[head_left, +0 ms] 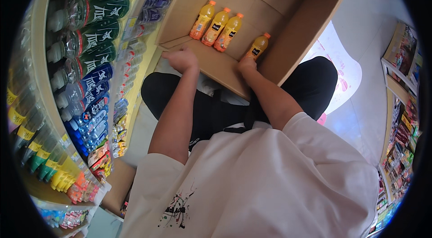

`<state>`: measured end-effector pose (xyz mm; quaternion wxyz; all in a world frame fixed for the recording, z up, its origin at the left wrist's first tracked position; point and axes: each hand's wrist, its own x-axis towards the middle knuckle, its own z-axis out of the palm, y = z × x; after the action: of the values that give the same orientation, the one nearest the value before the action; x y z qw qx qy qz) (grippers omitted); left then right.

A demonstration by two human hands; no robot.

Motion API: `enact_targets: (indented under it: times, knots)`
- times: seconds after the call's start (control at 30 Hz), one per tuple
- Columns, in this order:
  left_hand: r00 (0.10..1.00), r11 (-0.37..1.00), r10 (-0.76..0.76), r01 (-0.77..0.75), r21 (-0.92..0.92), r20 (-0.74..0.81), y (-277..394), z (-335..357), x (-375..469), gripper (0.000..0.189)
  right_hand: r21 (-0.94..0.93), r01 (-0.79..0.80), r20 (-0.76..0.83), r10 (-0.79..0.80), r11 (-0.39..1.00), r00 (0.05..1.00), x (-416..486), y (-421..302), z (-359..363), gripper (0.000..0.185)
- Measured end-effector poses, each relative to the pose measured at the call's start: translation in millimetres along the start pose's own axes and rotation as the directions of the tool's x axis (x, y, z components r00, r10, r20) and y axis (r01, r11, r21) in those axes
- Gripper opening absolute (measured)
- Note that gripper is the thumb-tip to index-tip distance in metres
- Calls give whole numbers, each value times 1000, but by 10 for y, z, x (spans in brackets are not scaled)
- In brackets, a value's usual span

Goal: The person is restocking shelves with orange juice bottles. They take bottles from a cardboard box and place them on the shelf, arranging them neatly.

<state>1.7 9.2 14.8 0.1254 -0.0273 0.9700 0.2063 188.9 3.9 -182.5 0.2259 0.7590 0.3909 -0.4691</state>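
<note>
An open cardboard box [310,32] stands tilted before my knees. My left hand [182,59] grips its near rim by the left corner. Inside, my right hand [248,65] holds an orange-juice bottle [258,47] around its lower end, near the box's right wall. That bottle has an orange cap and a dark label patch, and its base is hidden by my fingers. Three matching bottles stand in a row to the left: a left one [202,20], a middle one [216,27] and a right one [228,32].
Shelves on the left hold rows of large green-labelled bottles [104,5], blue-labelled bottles [96,82] and smaller drinks. A stocked shelf unit [400,130] runs along the right. Pale floor tiles [364,109] lie between, with a bright printed floor patch [337,69] beside my right knee.
</note>
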Motion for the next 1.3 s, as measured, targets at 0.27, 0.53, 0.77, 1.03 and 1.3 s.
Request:
enact_targets:
  times: [0.27,0.53,0.77,1.03,1.3]
  knots:
    - [1000,999,7,-8,-38,-10,-33,7,6,53,332,-231,-213,311,915,926,201,119,201,69]
    - [998,996,50,-51,-71,-25,-58,27,21,59,437,-280,-222,404,855,887,559,9,192,81]
    - [999,996,48,-50,-71,-24,-74,31,20,61,430,-319,-245,450,844,859,524,-154,11,75]
    - [994,994,90,-93,-58,-58,-125,86,62,64,551,-237,-73,329,800,941,624,-128,18,48]
    - [1000,1000,11,-11,-23,-26,-34,-30,14,58,448,136,-154,-74,884,985,-522,-602,-610,47]
